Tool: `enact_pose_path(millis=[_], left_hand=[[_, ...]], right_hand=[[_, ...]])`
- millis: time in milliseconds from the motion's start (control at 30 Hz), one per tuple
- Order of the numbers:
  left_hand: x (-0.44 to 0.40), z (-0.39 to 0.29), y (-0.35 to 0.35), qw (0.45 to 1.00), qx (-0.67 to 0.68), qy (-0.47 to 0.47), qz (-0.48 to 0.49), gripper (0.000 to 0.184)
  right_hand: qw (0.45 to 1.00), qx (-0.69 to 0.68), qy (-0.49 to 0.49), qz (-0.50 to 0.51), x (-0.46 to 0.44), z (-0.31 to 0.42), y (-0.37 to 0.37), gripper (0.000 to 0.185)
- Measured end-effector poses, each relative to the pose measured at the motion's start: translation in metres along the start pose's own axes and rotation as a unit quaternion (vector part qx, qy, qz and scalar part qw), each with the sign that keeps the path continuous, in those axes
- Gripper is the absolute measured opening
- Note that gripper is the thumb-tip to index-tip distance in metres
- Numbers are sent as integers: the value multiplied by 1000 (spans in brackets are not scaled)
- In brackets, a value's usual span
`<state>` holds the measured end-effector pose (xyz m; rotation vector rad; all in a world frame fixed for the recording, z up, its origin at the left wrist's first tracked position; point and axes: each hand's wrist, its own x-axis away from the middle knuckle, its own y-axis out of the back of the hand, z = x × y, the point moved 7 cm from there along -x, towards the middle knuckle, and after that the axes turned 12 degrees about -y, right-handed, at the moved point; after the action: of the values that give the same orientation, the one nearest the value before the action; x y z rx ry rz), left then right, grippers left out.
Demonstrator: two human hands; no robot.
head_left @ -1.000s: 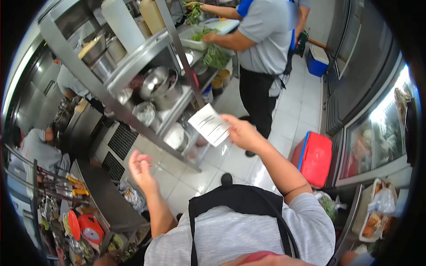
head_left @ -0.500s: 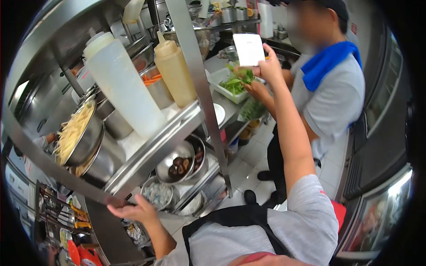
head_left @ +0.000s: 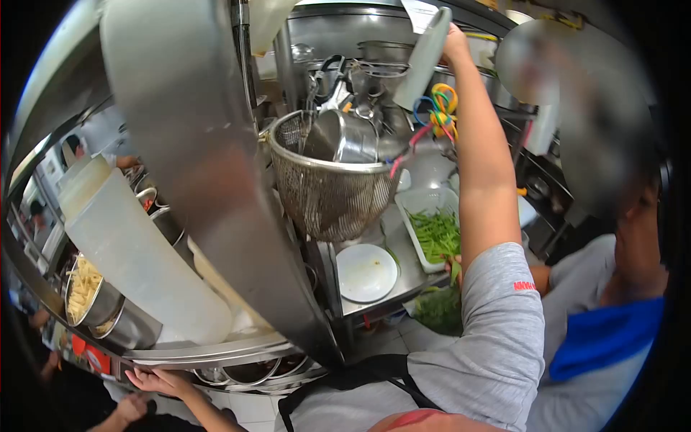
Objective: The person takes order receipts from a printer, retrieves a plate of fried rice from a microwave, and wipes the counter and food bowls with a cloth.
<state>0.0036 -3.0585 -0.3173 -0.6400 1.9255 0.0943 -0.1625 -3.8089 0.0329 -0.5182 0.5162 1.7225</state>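
Observation:
My right hand [head_left: 455, 45] reaches up at the top of the view, its fingers partly hidden behind a long pale grey flat piece [head_left: 425, 65]. Just beside the fingertips shows a white paper slip [head_left: 422, 14], seemingly held there. Below hang coloured bands [head_left: 440, 108] near a mesh strainer basket [head_left: 331, 194], which holds a metal pot [head_left: 345, 137]. At lower left, my left hand [head_left: 155, 381] is held with fingers apart and nothing in it, just under the steel shelf edge [head_left: 209, 354].
A steel post [head_left: 216, 187] stands close in front. A large squeeze bottle [head_left: 144, 252] and a bowl of pale strips [head_left: 85, 291] are on the shelf. On the counter are a white plate [head_left: 367, 273] and a tray of greens [head_left: 432, 230]. A co-worker [head_left: 612, 302] stands at right.
My view has swung toward the rack. My right hand has gone up with the paper slip, now beside the rack's utensils. The strainer basket has come into full view; the co-worker appears farther right.

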Motion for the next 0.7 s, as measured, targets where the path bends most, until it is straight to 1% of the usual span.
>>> enact_pose_path(millis=[33, 67, 100, 133, 167, 200, 233, 267, 300, 333, 367, 400, 433, 500, 533, 567, 600, 633, 667, 700], left_hand=[[1, 1, 1, 1000, 1, 2, -1, 62], [3, 10, 8, 994, -93, -41, 27, 56], [5, 6, 8, 996, -80, -27, 15, 55], [4, 3, 3, 998, -64, -13, 6, 55], [3, 0, -2, 999, -47, 0, -5, 55], [3, 0, -2, 998, -47, 12, -39, 57], [4, 0, -3, 998, -39, 18, -45, 57], [6, 3, -4, 998, -32, 24, -51, 56], [8, 7, -3, 998, -24, 30, -58, 56], [11, 14, 2, 997, -27, 33, -59, 54], [12, 13, 1, 997, -6, 40, -66, 54], [11, 12, -1, 997, -8, 32, -67, 55], [11, 10, -1, 997, -15, 26, -68, 57], [14, -8, -4, 994, -104, 20, -34, 59], [16, -8, 20, 981, -190, -44, -9, 60], [13, -5, 33, 998, -51, 24, -38, 60], [3, -11, 54, 997, -75, 11, -7, 60], [-2, -6, 75, 999, -24, 18, -29, 61], [-5, 10, 105, 988, -135, 6, 71, 63], [-11, 14, 132, 988, -106, 1, 113, 66]], right_hand=[[998, 5, -67, 0, -7, -2, -1, 45], [1000, -20, -10, 1, -18, 0, -8, 37], [989, -131, -11, 71, -50, -14, -12, 36], [961, -239, -23, 139, -83, -29, -15, 37], [998, -22, 54, 2, -86, -15, -19, 33], [964, -226, -37, 133, -118, -26, -40, 34], [865, -412, -127, 256, -144, -32, -64, 39], [854, -443, -112, 249, -123, -17, -64, 38], [920, -366, -33, 138, -114, -16, -48, 36], [960, -277, 46, 24, -104, -15, -32, 36], [971, -180, 125, -90, -90, -13, -15, 36], [955, -80, 201, -202, -67, -6, -1, 37], [931, -33, 238, -273, -43, -3, 9, 35], [920, -22, 263, -290, -3, 2, 19, 31], [923, -32, 268, -273, 28, 11, 20, 29], [929, -37, 271, -251, 70, 22, 26, 27], [934, -43, 275, -225, 119, 36, 33, 25], [938, -49, 279, -200, 172, 50, 43, 24], [941, -54, 289, -169, 231, 68, 50, 22], [941, -62, 302, -136, 291, 86, 57, 20]])
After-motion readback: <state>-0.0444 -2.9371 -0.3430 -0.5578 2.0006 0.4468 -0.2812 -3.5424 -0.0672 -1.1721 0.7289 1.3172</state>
